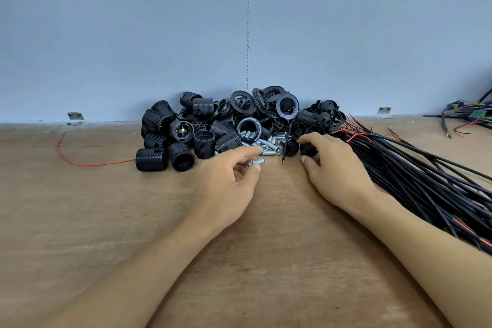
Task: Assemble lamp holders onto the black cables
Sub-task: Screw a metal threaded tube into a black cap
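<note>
Head view: both hands work toward the back edge of the worktop [111, 221], just in front of the parts heap.
Left hand [229, 181]: pinches a small silver threaded tube [257, 162] between thumb and fingertips.
Right hand [338, 170]: fingers curled over a rounded black cap [308, 149], thumb below it.
Lamp holders [202, 128]: heaped against the wall at the middle of the back edge, with loose silver tubes [270, 142] at their near side.
Black cables [426, 178]: one bundle, long axis running from the near right edge up to the heap, red stripped ends fanned at the far end. The right hand is just beside it and clearly nearer.
Single cable [287, 141]: lies between the two hands, red tip toward the near edge (likely the one being fitted).
Coming move: tube and cap probably have to meet on that tip, each hand closing in from its own side.
Hard to tell: whether the single cable already passes through the cap. The bundle is cut off at the right.
Elsewhere: loose red wire [80, 161] toward the left edge.
</note>
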